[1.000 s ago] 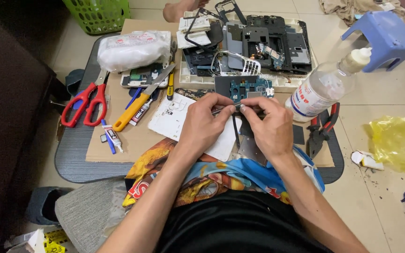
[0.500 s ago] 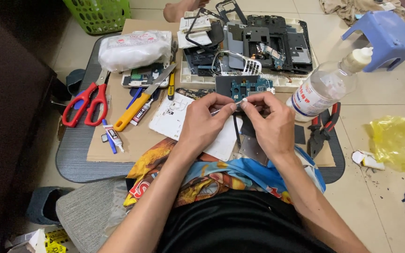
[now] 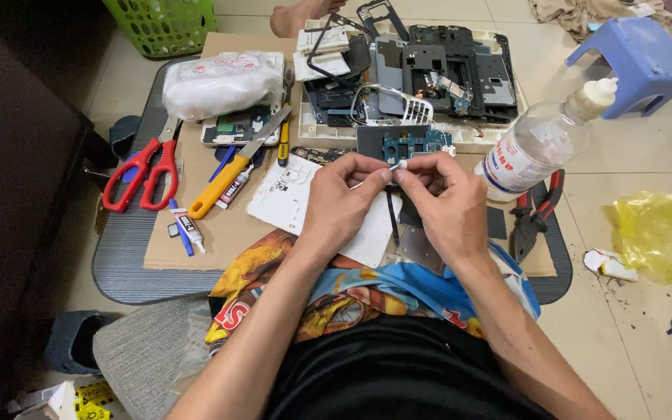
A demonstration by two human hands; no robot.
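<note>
A small thin part, pale at the top with a dark strip hanging down from it, is pinched between the fingertips of both hands, held just above the white back cover on the cardboard sheet. The left hand is closed on its left end, thumb and forefinger pressed together; the right hand is closed on the other end in the same way. The part looks light, thin and easily bent, probably fragile, so a grip at its edges with the fingertips seems best rather than on the hanging strip. Just beyond the fingers lies a blue circuit board, and past that a white tray of dismantled phone frames. To the right of the right hand stand a clear plastic bottle and red-handled pliers. Well to the left of the left hand lie a yellow-handled knife and red scissors.
</note>
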